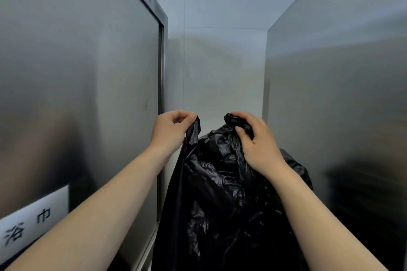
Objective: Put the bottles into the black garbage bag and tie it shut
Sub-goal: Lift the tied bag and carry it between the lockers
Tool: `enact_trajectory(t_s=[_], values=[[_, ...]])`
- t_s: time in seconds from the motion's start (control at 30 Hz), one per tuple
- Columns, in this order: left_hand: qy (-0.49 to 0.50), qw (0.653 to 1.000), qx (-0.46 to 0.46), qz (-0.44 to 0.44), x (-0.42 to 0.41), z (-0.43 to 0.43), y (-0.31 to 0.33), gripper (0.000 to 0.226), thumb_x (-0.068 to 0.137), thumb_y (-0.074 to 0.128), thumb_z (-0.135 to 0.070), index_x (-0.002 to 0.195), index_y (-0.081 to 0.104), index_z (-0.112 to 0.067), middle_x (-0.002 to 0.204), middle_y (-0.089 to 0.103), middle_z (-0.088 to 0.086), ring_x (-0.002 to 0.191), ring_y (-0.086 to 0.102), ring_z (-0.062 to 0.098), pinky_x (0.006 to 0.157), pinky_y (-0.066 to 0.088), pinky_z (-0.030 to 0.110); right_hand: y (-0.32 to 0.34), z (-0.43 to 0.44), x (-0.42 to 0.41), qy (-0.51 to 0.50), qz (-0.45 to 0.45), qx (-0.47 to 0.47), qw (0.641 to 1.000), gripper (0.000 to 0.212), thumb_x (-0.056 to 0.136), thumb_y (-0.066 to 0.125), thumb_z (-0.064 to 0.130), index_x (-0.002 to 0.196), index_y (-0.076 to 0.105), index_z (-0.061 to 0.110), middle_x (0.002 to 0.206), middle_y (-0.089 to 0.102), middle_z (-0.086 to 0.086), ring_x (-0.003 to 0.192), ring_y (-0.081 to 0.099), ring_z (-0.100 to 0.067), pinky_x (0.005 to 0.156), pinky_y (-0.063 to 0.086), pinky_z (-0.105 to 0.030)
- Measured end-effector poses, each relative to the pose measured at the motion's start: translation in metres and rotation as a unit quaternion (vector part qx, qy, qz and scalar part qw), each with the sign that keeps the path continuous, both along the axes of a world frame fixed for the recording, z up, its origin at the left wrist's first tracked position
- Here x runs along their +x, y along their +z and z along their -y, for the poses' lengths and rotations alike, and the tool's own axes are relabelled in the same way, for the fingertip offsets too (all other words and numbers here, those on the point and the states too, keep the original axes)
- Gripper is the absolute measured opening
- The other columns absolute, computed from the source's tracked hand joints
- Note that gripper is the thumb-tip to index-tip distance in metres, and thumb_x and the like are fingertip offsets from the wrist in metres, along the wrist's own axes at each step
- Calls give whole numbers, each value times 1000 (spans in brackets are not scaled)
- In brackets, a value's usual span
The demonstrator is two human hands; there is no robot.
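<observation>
A crinkled, glossy black garbage bag (222, 196) hangs full in front of me, filling the lower middle of the view. My left hand (170, 128) pinches the left corner of the bag's top edge and holds it up. My right hand (256, 142) grips a bunched-up tuft of the top edge on the right side. The two held parts are apart, with a gap between them. No bottles show; the bag's inside is hidden.
A tall brushed-metal cabinet (77, 83) stands close on the left, with a white paper label (33, 224) low on it. Another metal panel (334, 105) stands close on the right. A pale wall (215, 68) closes the narrow gap ahead.
</observation>
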State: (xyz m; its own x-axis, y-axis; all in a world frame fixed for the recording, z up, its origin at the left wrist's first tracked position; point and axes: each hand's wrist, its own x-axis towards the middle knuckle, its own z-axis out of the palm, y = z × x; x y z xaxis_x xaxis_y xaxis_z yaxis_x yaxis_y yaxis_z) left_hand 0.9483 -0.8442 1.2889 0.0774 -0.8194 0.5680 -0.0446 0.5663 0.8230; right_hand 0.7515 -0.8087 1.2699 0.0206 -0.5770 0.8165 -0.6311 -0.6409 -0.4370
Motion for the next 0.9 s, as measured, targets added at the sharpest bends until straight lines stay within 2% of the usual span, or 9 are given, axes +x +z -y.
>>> enact_trajectory(t_s=[0.13, 0.23, 0.4, 0.63, 0.77, 0.9], values=[[16, 1000, -16, 5, -8, 38, 24, 9, 82, 69, -26, 79, 71, -18, 81, 69, 4, 80, 63, 21, 91, 51, 54, 22, 45, -2, -2, -1, -27, 1000, 33, 95, 48, 13, 122, 54, 32, 110, 52, -2, 93, 44, 11, 76, 24, 9], [44, 999, -29, 2, -9, 65, 35, 9, 82, 69, -26, 77, 70, -19, 81, 70, 4, 78, 63, 19, 90, 51, 53, 35, 77, 2, 5, -7, -37, 999, 33, 95, 48, 14, 123, 54, 31, 109, 50, -3, 90, 44, 3, 75, 25, 9], [60, 997, -49, -6, -2, 103, 48, 10, 81, 69, -28, 73, 69, -22, 77, 69, -1, 76, 62, 16, 90, 52, 53, 49, 115, 7, 16, -11, -70, 997, 33, 95, 48, 13, 123, 54, 30, 106, 49, -3, 89, 45, 3, 76, 26, 7], [56, 995, -82, 9, -7, 131, 64, 10, 80, 69, -35, 75, 70, -26, 84, 70, 0, 85, 65, 17, 90, 52, 51, 68, 139, -4, -17, -10, -101, 995, 35, 95, 49, 13, 125, 53, 29, 103, 48, -2, 91, 47, -9, 77, 26, 6], [73, 993, -75, 50, -15, 146, 36, 11, 81, 68, -37, 75, 69, -28, 77, 65, -12, 78, 63, 15, 84, 55, 50, 49, 153, -10, -17, -19, -63, 998, 35, 95, 48, 15, 125, 52, 33, 106, 48, -2, 94, 47, -10, 78, 27, 6], [80, 987, -14, 139, -23, 163, -41, 12, 81, 66, -39, 76, 68, -28, 81, 67, -10, 76, 65, 23, 77, 57, 48, -22, 173, -16, -10, -26, 38, 999, 34, 97, 46, 17, 126, 51, 34, 108, 48, -2, 97, 47, -10, 76, 28, 7]])
